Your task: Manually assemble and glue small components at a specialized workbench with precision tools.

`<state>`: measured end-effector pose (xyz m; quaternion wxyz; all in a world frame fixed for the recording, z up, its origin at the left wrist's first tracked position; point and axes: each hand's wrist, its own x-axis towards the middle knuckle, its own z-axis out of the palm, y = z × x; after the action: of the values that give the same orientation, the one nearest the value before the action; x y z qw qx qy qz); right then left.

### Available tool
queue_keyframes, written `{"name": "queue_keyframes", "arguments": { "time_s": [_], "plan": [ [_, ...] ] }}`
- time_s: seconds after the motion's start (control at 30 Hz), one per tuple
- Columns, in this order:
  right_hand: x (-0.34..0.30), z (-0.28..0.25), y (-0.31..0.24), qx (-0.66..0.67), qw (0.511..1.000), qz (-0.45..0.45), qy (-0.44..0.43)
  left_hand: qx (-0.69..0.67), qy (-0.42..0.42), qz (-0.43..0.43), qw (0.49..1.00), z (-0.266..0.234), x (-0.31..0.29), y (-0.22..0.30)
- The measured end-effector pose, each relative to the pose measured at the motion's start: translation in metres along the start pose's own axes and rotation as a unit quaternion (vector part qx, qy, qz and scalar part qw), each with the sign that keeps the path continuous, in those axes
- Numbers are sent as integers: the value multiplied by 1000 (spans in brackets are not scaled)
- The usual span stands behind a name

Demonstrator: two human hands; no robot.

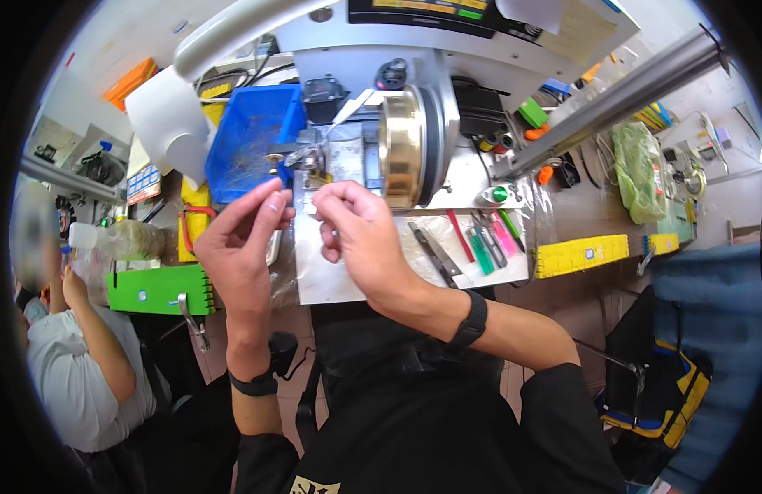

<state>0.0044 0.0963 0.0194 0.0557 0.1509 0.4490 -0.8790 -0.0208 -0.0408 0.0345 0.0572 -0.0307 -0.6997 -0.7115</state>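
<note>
My left hand [242, 235] is raised over the front of the bench, thumb and fingertips pinched together. What it grips, if anything, is too small to make out. Just to its right, my right hand [366, 237] is closed with the fingers curled and thumb against the forefinger; a tiny pale spot shows at its fingertips, too small to name. The two sets of fingertips are close but apart. Beyond them stands a bench machine with a wide brass-coloured wheel [400, 148] and a small metal fixture [302, 155] to the wheel's left.
A blue bin [224, 185] stands behind my left hand. Tweezers, pens and a dark flat tool [431, 255] lie on the white work surface to the right. Green [154, 290] and yellow [582, 256] strips line the bench edge. A co-worker in a white shirt [76, 379] sits at left.
</note>
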Motion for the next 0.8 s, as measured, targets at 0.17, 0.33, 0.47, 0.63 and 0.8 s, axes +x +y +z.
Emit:
{"name": "queue_keyframes", "arguments": {
  "time_s": [0.17, 0.33, 0.47, 0.63, 0.8],
  "plan": [
    [-11, -10, -8, -37, 999, 0, 12, -19, 12, 57, 998, 5, 31, 28],
    [-14, -8, -3, -36, 999, 9, 14, 221, -107, 147, 958, 19, 70, 25],
    [-15, -6, -3, -33, 999, 7, 15, 283, -198, 75, 935, 28, 80, 22],
    [-11, -8, -4, -34, 999, 1, 6, 274, -254, 0, 928, 37, 85, 22],
    [-11, -9, -5, -36, 999, 3, 4, 317, -250, 8, 915, 36, 85, 17]
  ]
}}
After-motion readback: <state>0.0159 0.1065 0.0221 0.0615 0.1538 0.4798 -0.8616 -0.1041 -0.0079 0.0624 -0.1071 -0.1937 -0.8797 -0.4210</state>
